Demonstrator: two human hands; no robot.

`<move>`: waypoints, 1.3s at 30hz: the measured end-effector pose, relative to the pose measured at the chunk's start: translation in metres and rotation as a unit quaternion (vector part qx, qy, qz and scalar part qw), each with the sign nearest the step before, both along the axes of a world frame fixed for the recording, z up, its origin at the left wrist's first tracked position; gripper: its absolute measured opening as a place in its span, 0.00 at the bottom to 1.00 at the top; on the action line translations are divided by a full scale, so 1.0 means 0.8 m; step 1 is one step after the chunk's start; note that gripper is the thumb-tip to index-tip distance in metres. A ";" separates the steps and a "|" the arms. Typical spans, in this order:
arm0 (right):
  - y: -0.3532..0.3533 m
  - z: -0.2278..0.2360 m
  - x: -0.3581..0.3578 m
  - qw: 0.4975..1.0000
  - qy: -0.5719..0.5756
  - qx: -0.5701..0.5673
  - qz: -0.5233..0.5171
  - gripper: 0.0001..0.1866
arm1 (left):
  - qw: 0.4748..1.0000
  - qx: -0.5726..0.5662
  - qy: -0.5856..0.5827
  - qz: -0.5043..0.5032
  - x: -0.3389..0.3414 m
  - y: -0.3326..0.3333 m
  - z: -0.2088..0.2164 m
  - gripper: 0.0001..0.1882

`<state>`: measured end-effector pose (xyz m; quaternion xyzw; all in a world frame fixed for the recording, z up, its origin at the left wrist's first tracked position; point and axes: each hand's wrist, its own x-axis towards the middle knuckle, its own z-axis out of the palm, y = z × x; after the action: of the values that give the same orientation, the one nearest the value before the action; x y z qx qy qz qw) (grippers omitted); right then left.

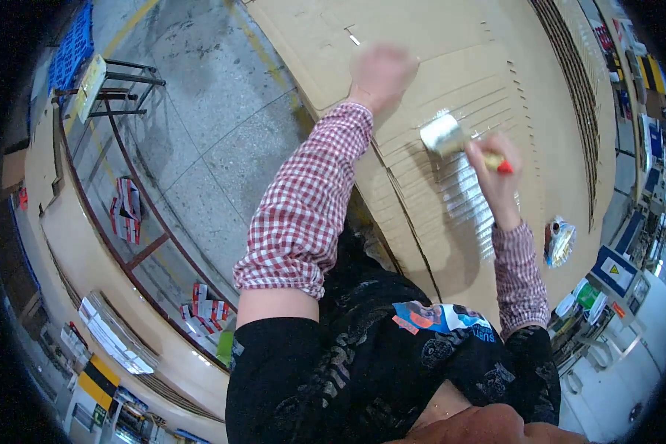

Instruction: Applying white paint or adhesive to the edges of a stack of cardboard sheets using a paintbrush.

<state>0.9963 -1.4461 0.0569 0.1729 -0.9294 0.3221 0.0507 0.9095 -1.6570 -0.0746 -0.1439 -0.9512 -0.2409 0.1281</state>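
Right of the brush (pixel 441 134), plastic packet (pixel 561 241), stacked cardboard (pixel 559 159) beneath

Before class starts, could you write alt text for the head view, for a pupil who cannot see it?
A person's right hand holds a brush over brown cardboard with a shiny patch; the blurred left hand rests on the cardboard, farther forward. Checked sleeves cover both forearms, and grey floor shows to the left.

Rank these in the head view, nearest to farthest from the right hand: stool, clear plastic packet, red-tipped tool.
1. Red-tipped tool: held in the right hand.
2. Clear plastic packet: right side, on the cardboard.
3. Stool: far left, on the floor.
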 end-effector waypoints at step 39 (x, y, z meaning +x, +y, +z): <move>-0.015 0.023 -0.016 0.996 -0.023 -0.084 -0.028 0.09 | 1.000 0.023 -0.020 -0.004 0.006 0.007 0.010 0.23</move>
<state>0.9838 -1.4582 0.0750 0.1345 -0.9043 0.4018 0.0528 0.9139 -1.6513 -0.0666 -0.1396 -0.9474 -0.2660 0.1109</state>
